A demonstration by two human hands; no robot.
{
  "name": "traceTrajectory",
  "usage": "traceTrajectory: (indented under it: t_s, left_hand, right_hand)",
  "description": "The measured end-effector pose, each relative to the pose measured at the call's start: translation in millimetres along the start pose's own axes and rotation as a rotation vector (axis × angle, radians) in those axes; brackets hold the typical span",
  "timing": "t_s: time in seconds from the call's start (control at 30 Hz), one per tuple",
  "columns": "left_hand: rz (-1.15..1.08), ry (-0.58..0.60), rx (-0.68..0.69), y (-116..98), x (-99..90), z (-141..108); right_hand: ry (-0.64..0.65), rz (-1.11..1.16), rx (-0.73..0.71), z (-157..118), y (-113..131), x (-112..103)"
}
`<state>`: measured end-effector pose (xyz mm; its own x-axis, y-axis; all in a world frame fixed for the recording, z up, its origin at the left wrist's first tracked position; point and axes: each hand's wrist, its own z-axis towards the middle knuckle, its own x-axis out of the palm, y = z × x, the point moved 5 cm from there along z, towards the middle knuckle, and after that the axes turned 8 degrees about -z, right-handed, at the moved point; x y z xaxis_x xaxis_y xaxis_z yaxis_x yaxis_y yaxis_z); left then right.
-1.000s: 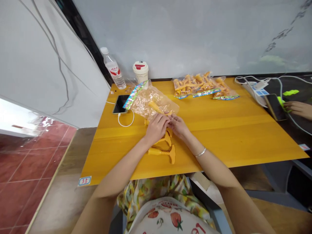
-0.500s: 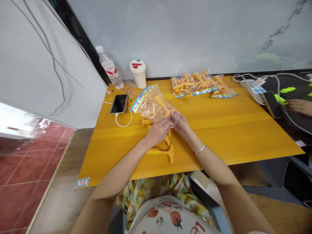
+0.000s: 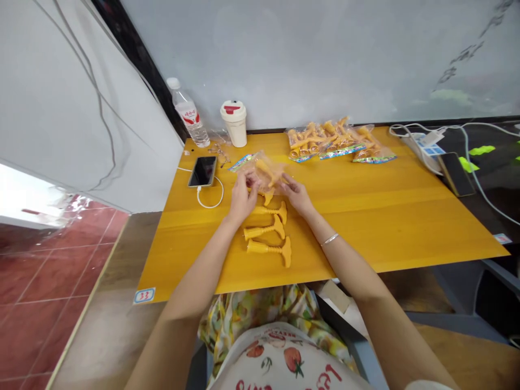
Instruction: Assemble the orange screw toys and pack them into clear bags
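Between my hands is a clear plastic bag [image 3: 260, 162] with a colourful printed strip along its far edge and one yellow T-shaped plastic piece [image 3: 270, 172] inside. My left hand [image 3: 244, 197] pinches the bag's left side, thumb and fingers closed. At the right side, my right hand [image 3: 296, 193] grips the bag's edge near the T-shaped piece. Several loose yellow T-shaped pieces lie in a column on the table below the bag, the lowest piece [image 3: 270, 249] nearest me. Another loose piece [image 3: 266, 196] is partly hidden by the bag and my left hand.
Filled bags of yellow pieces [image 3: 325, 142] lie at the back of the wooden table [image 3: 365, 216]. At the left are a phone [image 3: 202, 171] on a cable, a water bottle [image 3: 189, 116] and a lidded cup [image 3: 235, 125]. A power strip [image 3: 424, 143] and another phone [image 3: 455, 174] sit at the right.
My hands have moved apart, the left one leftward, with the bag stretched lower between them. More loose yellow pieces show beneath. The other person's hand at right has left the view.
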<state>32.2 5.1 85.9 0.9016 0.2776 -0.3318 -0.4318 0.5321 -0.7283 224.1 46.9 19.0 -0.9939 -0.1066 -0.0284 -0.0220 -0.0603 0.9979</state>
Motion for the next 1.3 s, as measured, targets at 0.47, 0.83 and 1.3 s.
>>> traceTrajectory:
  t_s: [0.47, 0.83, 1.3]
  left_hand:
    - [0.597, 0.430, 0.075, 26, -7.6, -5]
    - [0.304, 0.414, 0.200, -11, -36.5, 16]
    - [0.138, 0.216, 0.216, -43, -6.8, 3]
  right_hand:
    - [-0.283, 0.067, 0.069, -3, 21, -53]
    - [-0.100, -0.065, -0.171, -31, 79, -32]
    - [0.217, 0.011, 0.099, -45, 104, -76]
